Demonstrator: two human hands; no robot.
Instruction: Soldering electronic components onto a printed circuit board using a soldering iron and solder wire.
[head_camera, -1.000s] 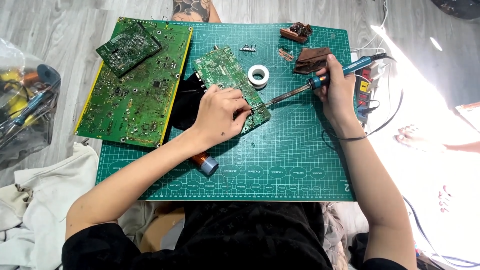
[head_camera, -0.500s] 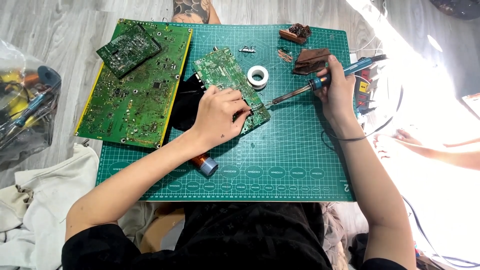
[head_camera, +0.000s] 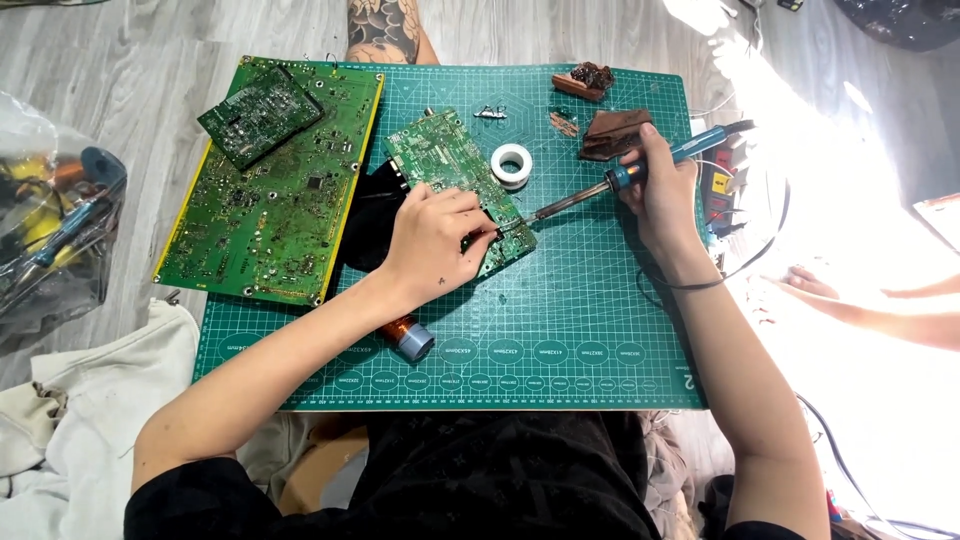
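While my left hand (head_camera: 432, 240) presses the small board (head_camera: 455, 180) flat to steady it, fingers curled, my right hand (head_camera: 660, 190) grips the iron (head_camera: 610, 185); its tip meets the board's edge.

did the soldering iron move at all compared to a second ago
No. The soldering iron keeps its tip at the small circuit board's edge, just right of the white tape roll.

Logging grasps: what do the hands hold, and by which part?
Right hand holds the blue-handled soldering iron by its handle. Left hand rests on the small green circuit board, fingers pinched near the tip; anything held there is too small to tell.
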